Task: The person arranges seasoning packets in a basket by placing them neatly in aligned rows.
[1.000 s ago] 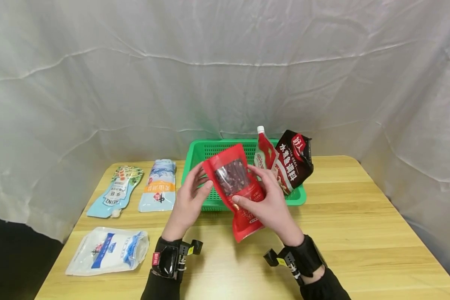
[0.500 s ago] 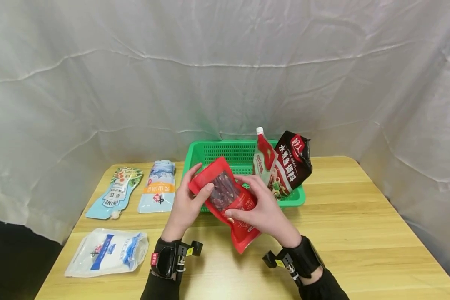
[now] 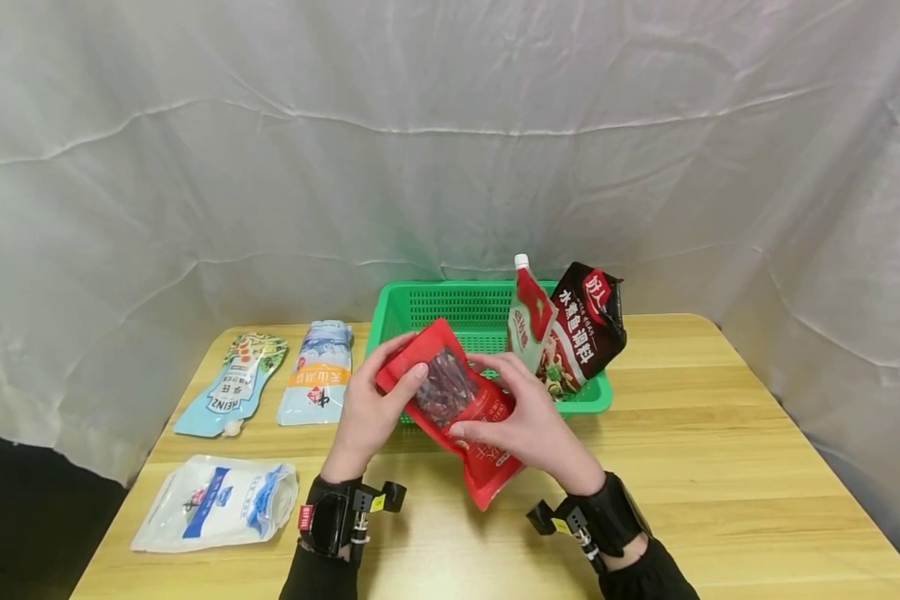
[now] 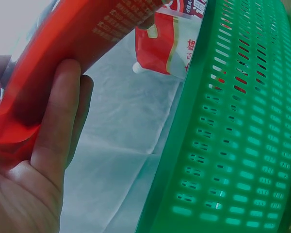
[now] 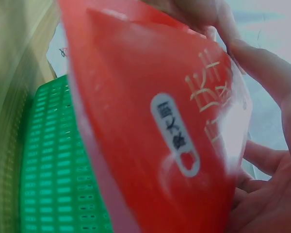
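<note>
Both hands grip a red pouch (image 3: 461, 408) above the table's (image 3: 720, 467) middle, just in front of the green basket (image 3: 450, 304): left hand (image 3: 371, 408) fingers curled round its top corner, right hand (image 3: 532, 425) fingers wrapped around its middle. Two sauce packets (image 3: 570, 325) lean in the basket's right corner, and three pale pouches (image 3: 270, 392) lie near the table's left edge.

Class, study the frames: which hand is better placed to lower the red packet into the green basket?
Probably the left hand: it grips the red packet at its upper end, already over the green basket rim. The right hand holds lower, nearer the person.
</note>
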`<state>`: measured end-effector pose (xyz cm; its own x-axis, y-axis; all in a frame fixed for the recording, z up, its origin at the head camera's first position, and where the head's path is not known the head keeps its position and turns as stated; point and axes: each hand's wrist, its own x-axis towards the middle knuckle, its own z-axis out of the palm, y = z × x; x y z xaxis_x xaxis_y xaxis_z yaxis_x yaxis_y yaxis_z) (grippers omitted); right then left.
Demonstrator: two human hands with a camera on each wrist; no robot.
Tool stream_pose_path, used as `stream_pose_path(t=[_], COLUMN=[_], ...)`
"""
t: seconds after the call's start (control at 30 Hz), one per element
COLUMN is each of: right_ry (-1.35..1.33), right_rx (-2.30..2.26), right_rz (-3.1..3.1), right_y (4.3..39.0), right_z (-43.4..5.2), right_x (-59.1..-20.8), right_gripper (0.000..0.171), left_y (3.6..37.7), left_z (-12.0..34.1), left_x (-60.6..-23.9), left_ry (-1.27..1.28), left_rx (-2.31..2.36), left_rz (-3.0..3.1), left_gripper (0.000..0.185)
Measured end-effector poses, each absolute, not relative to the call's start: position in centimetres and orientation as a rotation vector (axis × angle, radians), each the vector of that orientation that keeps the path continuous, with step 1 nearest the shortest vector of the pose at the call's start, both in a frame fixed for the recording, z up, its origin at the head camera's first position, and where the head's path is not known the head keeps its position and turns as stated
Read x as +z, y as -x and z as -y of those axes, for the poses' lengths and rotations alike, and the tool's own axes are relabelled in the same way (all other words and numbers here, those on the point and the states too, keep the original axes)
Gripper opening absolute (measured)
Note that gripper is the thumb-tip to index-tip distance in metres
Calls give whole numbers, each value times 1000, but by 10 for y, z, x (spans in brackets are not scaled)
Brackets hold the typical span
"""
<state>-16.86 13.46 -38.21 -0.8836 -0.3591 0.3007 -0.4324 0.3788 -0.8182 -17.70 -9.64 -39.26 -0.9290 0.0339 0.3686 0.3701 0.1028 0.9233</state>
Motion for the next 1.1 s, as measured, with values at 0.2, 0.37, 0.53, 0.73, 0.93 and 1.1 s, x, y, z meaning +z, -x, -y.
stream_pose_path(t=[0.2, 0.37, 0.53, 0.73, 0.93, 1.1], right_ry=[-640, -512, -420, -276, -207, -214], right_rx=[1570, 1693, 1744, 1968, 2208, 2396], right_rz=[2421, 2311, 2258, 2176, 2041, 1972], right_y=[172, 174, 176, 177, 177, 175], right_z=[-140, -142, -144, -142, -135, -130], right_x=[-382, -382, -382, -381, -383, -388], right_gripper=[70, 59, 56, 68, 69, 53], left_y=[176, 176, 175, 175, 176, 176], left_z=[97, 99, 100, 101, 99, 97], left_x=[-393, -392, -390, -391, -390, -389], left_ry=[348, 303, 250, 201, 193, 186], left_rx=[-1894, -1902, -1918, -1881, -1898, -1957], left_rz=[2069, 1963, 1836, 1697, 1620, 1568], left_gripper=[49, 48, 47, 46, 47, 46])
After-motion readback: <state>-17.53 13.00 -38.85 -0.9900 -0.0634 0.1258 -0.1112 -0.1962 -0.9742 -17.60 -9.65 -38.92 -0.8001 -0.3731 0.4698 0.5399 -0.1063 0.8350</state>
